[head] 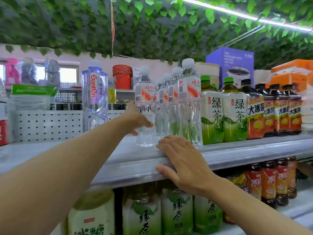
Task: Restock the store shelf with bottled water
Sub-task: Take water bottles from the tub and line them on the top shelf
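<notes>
Nearest the camera, the left arm reaches up and across to the shelf [237, 150], and the left hand [138, 118] is on the lower half of a water bottle [145, 106], thumb across the front and the other fingers hidden behind the clear plastic, so it appears to be grasping the bottle, though the blur makes that hard to confirm. That bottle stands upright near the front edge of the shelf, just left of a row of water bottles [176, 102] running back toward the rear panel. The right hand [183, 162] lies released, fingers straight over the shelf's front edge and thumb under the lip, holding nothing.

To do this step well, the bottle should be slid right until it touches the row and its label faces out like the others. Keeping the grasp low helps, since a push high up could tip a tall, narrow bottle. The right hand on the edge steadies the reach. Green tea bottles [223, 109] stand just right of the row, so there is no room to spare there.
</notes>
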Action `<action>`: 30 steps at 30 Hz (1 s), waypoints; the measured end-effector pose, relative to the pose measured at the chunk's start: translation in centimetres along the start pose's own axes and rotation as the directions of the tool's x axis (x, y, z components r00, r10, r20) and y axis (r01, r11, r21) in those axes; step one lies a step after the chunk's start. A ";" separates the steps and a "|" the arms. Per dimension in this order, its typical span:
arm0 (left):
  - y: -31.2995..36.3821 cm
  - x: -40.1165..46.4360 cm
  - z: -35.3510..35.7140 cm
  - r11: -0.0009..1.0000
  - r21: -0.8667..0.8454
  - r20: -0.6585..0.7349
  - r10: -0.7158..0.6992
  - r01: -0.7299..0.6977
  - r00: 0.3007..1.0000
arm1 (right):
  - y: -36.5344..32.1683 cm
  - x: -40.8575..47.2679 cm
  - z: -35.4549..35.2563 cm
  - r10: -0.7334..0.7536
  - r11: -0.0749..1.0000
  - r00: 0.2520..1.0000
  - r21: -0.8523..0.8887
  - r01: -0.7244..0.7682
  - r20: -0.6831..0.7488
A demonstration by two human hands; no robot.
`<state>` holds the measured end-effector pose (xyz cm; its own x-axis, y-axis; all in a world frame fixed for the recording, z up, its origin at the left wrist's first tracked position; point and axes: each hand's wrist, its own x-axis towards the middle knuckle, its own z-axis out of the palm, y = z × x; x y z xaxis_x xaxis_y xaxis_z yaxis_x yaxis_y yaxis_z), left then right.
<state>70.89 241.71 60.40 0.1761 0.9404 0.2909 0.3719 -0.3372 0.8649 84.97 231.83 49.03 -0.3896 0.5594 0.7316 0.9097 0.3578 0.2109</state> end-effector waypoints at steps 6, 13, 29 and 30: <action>0.0 4.4 1.0 0.986 0.136 -0.044 -0.093 0.098 0.995 | 0.8 0.9 -0.2 -0.127 0.992 0.992 -0.024 0.127 0.008; -0.7 8.7 2.0 0.969 0.198 -0.087 -0.131 0.146 0.988 | 1.3 1.2 0.0 -0.147 0.989 0.989 -0.009 0.147 0.031; -2.2 12.0 2.7 0.921 0.361 0.004 -0.157 0.145 0.988 | 1.5 1.3 0.2 -0.153 0.988 0.987 0.005 0.153 0.042; -2.2 12.3 2.8 0.916 0.373 -0.005 -0.157 0.148 0.988 | 1.5 1.3 0.1 -0.151 0.988 0.987 0.004 0.151 0.046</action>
<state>74.77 253.91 60.91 0.1111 0.9819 0.1534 0.7064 -0.1866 0.6828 85.81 233.21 50.24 -0.5291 0.5326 0.6606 0.8396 0.4416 0.3164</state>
